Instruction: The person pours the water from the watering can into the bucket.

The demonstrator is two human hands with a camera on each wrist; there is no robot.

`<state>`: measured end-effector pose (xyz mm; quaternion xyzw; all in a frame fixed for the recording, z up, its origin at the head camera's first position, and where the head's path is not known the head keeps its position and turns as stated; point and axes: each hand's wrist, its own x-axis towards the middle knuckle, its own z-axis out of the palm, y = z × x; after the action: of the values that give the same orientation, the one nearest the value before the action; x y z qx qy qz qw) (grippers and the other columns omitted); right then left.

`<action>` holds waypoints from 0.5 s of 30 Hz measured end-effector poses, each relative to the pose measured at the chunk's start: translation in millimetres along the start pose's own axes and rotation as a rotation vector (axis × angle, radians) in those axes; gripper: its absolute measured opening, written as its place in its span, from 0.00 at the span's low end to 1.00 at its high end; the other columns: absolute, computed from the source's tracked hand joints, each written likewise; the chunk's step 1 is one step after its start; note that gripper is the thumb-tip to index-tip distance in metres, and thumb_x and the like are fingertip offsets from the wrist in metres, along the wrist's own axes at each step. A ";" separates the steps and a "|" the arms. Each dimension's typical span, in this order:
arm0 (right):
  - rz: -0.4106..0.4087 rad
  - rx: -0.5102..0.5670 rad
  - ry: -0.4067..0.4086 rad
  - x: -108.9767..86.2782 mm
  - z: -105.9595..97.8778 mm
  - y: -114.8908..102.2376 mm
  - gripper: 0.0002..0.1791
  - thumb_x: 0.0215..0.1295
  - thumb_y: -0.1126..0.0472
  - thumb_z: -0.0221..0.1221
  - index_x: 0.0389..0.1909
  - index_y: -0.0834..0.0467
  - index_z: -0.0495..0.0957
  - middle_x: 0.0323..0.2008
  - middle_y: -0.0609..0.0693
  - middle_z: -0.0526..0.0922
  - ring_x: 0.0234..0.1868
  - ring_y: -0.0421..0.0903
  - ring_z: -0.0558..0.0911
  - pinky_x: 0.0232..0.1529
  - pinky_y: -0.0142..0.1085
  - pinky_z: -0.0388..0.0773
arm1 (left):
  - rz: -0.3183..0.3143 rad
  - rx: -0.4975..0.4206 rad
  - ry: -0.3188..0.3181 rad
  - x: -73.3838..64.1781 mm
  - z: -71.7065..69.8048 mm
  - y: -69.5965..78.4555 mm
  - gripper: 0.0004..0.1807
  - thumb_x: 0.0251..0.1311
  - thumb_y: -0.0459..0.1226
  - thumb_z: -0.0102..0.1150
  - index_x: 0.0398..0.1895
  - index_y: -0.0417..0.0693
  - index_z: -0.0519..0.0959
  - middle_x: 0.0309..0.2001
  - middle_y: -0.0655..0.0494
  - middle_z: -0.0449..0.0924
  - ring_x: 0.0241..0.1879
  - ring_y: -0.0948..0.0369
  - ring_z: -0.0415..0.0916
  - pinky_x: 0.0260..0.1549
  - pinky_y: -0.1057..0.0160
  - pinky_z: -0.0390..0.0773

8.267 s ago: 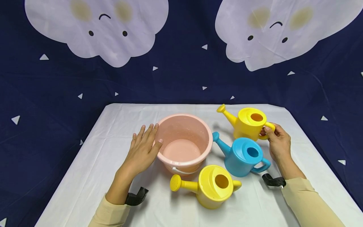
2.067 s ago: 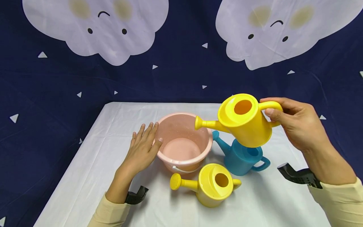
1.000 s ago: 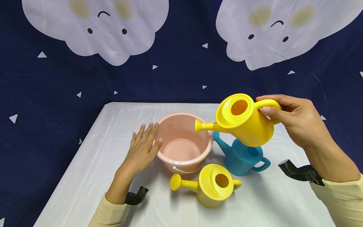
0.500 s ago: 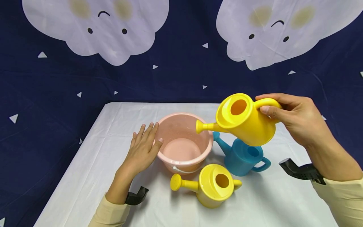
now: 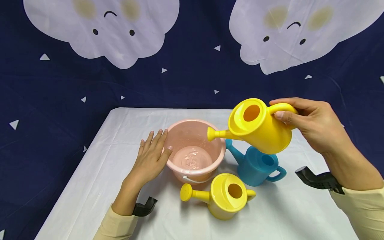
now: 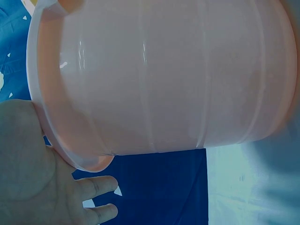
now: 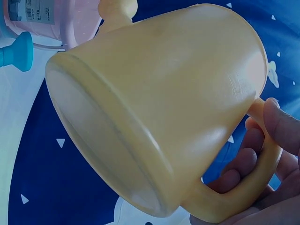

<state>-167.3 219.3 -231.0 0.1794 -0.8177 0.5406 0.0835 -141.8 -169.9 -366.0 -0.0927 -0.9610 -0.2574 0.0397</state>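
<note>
My right hand (image 5: 315, 126) grips the handle of a yellow watering can (image 5: 264, 136), held in the air and tilted left. Its spout end hangs over the right side of a pink bucket (image 5: 196, 172). Ripples and splashes show in shallow water on the bucket's floor. The right wrist view shows fingers curled round the handle of the yellow watering can (image 7: 164, 93). With fingers straight, my left hand (image 5: 150, 160) rests against the bucket's left rim; the left wrist view has the palm (image 6: 23, 159) touching the rim of the bucket (image 6: 178, 75).
A blue watering can (image 5: 253, 171) stands right of the bucket, partly beneath the raised can. Another yellow watering can (image 5: 222, 203) stands in front, its spout toward the left. All rest on a table with a white cloth (image 5: 99, 186), before a dark blue backdrop (image 5: 192, 90).
The right hand has lifted the yellow watering can off the back right of the table and tipped it over the bucket. Ripples now appear in the bucket. The left hand stays put.
</note>
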 end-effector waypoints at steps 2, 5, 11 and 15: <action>0.001 -0.005 0.001 0.2 0.1 -0.4 0.17 0.60 0.70 0.59 0.52 0.65 0.78 0.42 0.43 0.86 0.37 0.40 0.79 0.36 0.22 0.77 | 0.000 0.002 0.000 0.3 0.1 0.0 0.34 0.70 0.57 0.30 0.75 0.58 0.44 0.76 0.50 0.43 0.76 0.47 0.31 0.69 0.36 0.33; -0.002 0.022 -0.002 1.0 0.5 -1.4 0.17 0.60 0.71 0.59 0.51 0.66 0.78 0.41 0.44 0.86 0.37 0.40 0.79 0.35 0.22 0.76 | -0.002 0.002 -0.001 0.6 -0.1 0.2 0.34 0.70 0.56 0.30 0.75 0.58 0.44 0.76 0.50 0.43 0.76 0.47 0.31 0.69 0.37 0.33; 0.001 0.034 -0.009 2.8 1.4 -4.0 0.17 0.60 0.75 0.57 0.51 0.66 0.78 0.42 0.44 0.86 0.38 0.37 0.79 0.36 0.22 0.76 | -0.003 0.001 -0.002 0.8 0.0 -0.4 0.34 0.70 0.57 0.30 0.75 0.58 0.44 0.76 0.50 0.43 0.76 0.47 0.30 0.69 0.37 0.32; 0.008 0.021 -0.011 3.4 1.7 -5.0 0.17 0.60 0.74 0.58 0.51 0.66 0.78 0.42 0.43 0.86 0.38 0.38 0.79 0.36 0.22 0.76 | -0.002 0.000 -0.001 0.8 0.3 -1.1 0.34 0.70 0.57 0.30 0.75 0.58 0.44 0.76 0.50 0.43 0.76 0.47 0.31 0.69 0.37 0.32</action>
<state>-168.4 215.3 -226.3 0.1800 -0.8131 0.5485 0.0752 -142.8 -170.6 -366.7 -0.0917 -0.9612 -0.2571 0.0390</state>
